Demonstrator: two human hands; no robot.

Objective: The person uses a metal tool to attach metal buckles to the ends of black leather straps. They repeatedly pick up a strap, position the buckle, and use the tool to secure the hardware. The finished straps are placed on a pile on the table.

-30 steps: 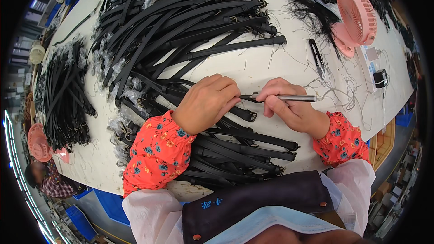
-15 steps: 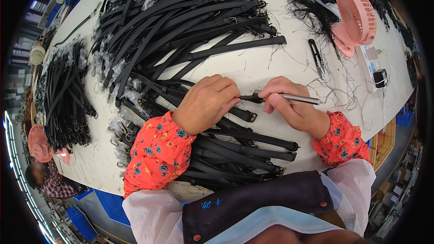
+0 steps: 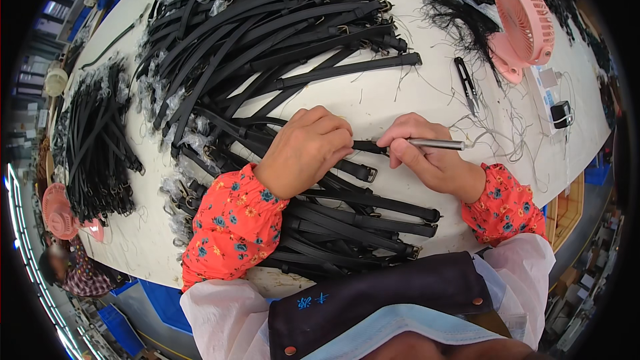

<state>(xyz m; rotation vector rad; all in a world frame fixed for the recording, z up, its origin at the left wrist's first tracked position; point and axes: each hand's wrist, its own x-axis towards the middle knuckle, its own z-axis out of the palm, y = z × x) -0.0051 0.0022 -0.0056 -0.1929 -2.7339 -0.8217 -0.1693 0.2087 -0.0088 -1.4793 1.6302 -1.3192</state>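
My left hand (image 3: 307, 148) is closed on a black belt-like strap (image 3: 369, 147), pinching it with thumb and fingers. A short stretch of the strap shows between my hands. My right hand (image 3: 430, 157) grips a slim silver pen-shaped tool (image 3: 437, 144), whose rear end points right. The tool's front end is hidden behind my right fingers, which are at the strap's end. Whether those fingers also pinch the strap, I cannot tell. Under and below my left hand lie more black buckled straps (image 3: 373, 208), partly covered by my sleeve.
A large heap of black straps (image 3: 267, 40) with clear plastic wrap covers the far table (image 3: 400, 103). Another bundle (image 3: 100, 147) lies left. Thread snips (image 3: 466, 83), loose threads, a pink fan (image 3: 523, 27) and a black plug (image 3: 561, 114) are at the right.
My right hand's tool has shifted slightly left and up. The strap between my hands shows a broader, flatter face. My left hand has hardly moved.
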